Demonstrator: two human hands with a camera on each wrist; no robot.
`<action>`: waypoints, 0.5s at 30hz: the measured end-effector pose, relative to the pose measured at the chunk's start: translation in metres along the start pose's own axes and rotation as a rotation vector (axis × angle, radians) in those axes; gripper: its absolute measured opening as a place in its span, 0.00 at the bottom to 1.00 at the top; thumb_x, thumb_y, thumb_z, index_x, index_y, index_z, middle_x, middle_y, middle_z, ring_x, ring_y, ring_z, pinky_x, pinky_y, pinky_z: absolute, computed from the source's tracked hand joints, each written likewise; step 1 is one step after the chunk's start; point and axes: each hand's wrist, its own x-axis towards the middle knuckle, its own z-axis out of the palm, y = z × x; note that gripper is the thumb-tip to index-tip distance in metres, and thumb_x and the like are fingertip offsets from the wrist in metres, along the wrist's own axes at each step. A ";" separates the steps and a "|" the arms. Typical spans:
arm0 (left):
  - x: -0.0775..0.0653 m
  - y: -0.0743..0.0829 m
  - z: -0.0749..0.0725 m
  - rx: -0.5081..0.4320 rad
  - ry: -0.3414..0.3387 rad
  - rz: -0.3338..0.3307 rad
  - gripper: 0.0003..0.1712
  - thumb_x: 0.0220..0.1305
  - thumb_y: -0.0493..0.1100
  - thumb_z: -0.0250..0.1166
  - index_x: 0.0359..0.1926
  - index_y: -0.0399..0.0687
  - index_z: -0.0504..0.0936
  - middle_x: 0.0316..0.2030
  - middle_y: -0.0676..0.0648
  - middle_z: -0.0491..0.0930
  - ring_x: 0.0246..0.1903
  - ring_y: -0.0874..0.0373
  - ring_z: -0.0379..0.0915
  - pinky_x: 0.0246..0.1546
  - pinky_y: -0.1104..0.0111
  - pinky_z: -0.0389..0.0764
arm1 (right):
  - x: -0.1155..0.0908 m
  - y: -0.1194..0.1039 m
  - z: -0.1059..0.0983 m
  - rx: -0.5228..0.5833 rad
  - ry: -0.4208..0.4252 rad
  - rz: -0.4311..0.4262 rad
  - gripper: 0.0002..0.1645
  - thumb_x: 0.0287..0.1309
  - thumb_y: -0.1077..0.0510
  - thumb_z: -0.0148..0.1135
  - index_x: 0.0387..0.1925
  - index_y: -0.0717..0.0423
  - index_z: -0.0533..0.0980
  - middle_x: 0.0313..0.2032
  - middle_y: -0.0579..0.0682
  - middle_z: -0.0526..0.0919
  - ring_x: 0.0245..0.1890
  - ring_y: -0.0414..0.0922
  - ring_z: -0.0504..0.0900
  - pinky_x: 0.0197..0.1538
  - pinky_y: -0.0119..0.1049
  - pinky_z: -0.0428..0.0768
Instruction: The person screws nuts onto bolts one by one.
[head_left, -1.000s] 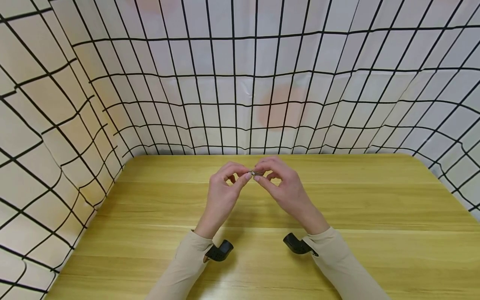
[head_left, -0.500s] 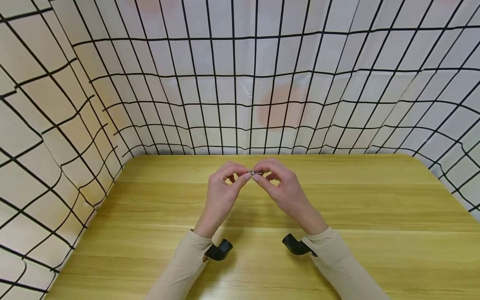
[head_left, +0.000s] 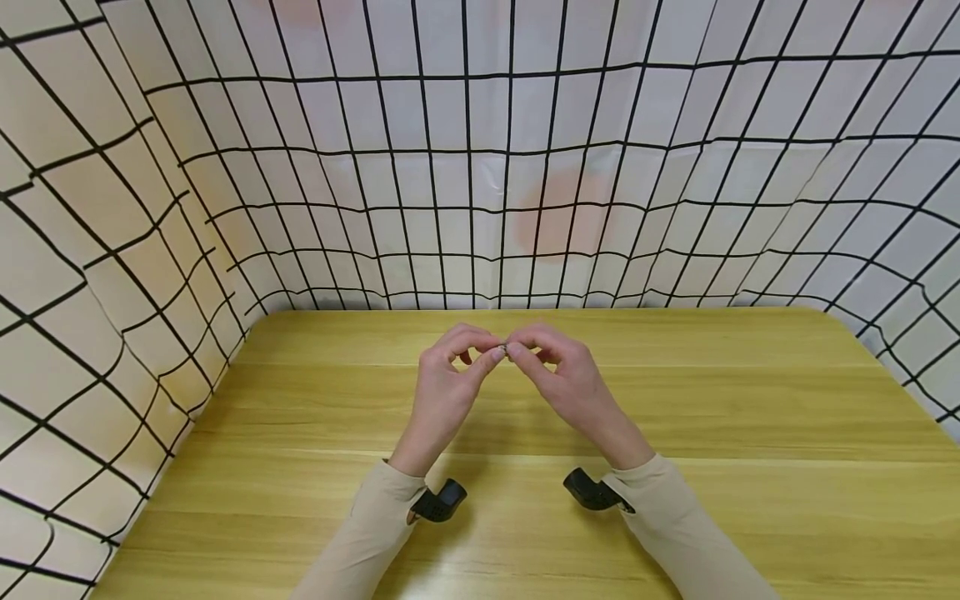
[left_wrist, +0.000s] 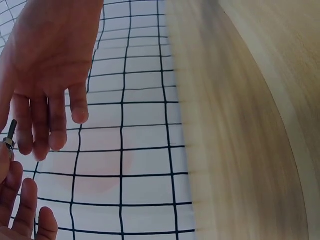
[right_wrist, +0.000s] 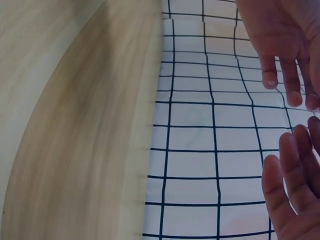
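A small metal bolt (left_wrist: 12,129) with a shiny nut (left_wrist: 8,143) on it shows at the left edge of the left wrist view. In the head view the two hands meet over the far middle of the table, fingertips almost touching. My left hand (head_left: 442,385) pinches one end of the bolt between thumb and forefinger. Thumb and forefinger of my right hand (head_left: 576,385) pinch the nut from the other side. The fingertips cover most of the piece. In the right wrist view both hands (right_wrist: 285,45) appear, but the bolt is out of sight.
A wooden table (head_left: 337,417) lies beneath the hands. White cloth with black grid lines (head_left: 480,183) stands along its back and sides. Black wrist devices (head_left: 441,502) hang from both beige sleeves (head_left: 375,508).
The right thumb and forefinger have shifted slightly left and rolled over the piece. They now cover the metal shaft that showed between the fingers before. The left hand has barely moved.
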 end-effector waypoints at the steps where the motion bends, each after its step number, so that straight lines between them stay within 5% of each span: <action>1: 0.000 0.000 0.000 0.001 0.000 0.001 0.02 0.61 0.29 0.67 0.35 0.33 0.85 0.34 0.40 0.82 0.37 0.51 0.75 0.38 0.54 0.66 | 0.000 0.000 0.000 -0.008 0.001 0.013 0.06 0.70 0.59 0.58 0.42 0.50 0.81 0.41 0.42 0.82 0.42 0.42 0.77 0.42 0.41 0.75; 5: 0.001 0.000 0.000 0.010 0.002 -0.007 0.02 0.61 0.29 0.67 0.35 0.32 0.85 0.34 0.40 0.82 0.37 0.51 0.74 0.38 0.53 0.67 | 0.001 -0.006 -0.003 -0.022 0.006 0.012 0.09 0.66 0.63 0.61 0.46 0.55 0.79 0.43 0.46 0.82 0.44 0.43 0.77 0.45 0.40 0.77; 10: 0.001 0.001 0.000 0.013 0.007 -0.021 0.02 0.62 0.29 0.67 0.36 0.31 0.85 0.34 0.40 0.82 0.37 0.50 0.74 0.38 0.50 0.67 | 0.003 -0.029 -0.007 -0.027 0.012 -0.125 0.12 0.57 0.74 0.64 0.44 0.65 0.78 0.42 0.57 0.81 0.42 0.50 0.78 0.41 0.39 0.78; 15: 0.001 0.001 0.000 0.008 0.009 -0.019 0.02 0.61 0.29 0.67 0.35 0.31 0.85 0.34 0.39 0.82 0.36 0.49 0.74 0.38 0.49 0.66 | 0.003 -0.013 -0.005 -0.046 0.016 -0.165 0.11 0.59 0.70 0.66 0.42 0.58 0.79 0.42 0.49 0.81 0.42 0.44 0.78 0.40 0.36 0.78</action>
